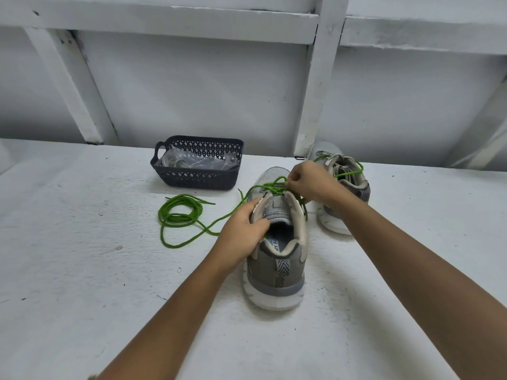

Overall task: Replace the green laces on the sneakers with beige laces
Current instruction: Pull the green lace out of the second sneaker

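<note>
2 sneakers (277,267) (359,185), 1 basket (193,182); R hand (310,182) pinches lace (271,187).

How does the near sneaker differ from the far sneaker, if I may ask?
Held: the left hand grips the near sneaker, the right hand pinches its green lace; the far sneaker is unheld. View: the near sneaker stands in front; the far sneaker is partly hidden. Both are grey.

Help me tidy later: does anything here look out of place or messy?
Only the green lace: partly pulled from the near sneaker, it sprawls in a loose coil on the table. Nothing looks damaged or spilled.
</note>
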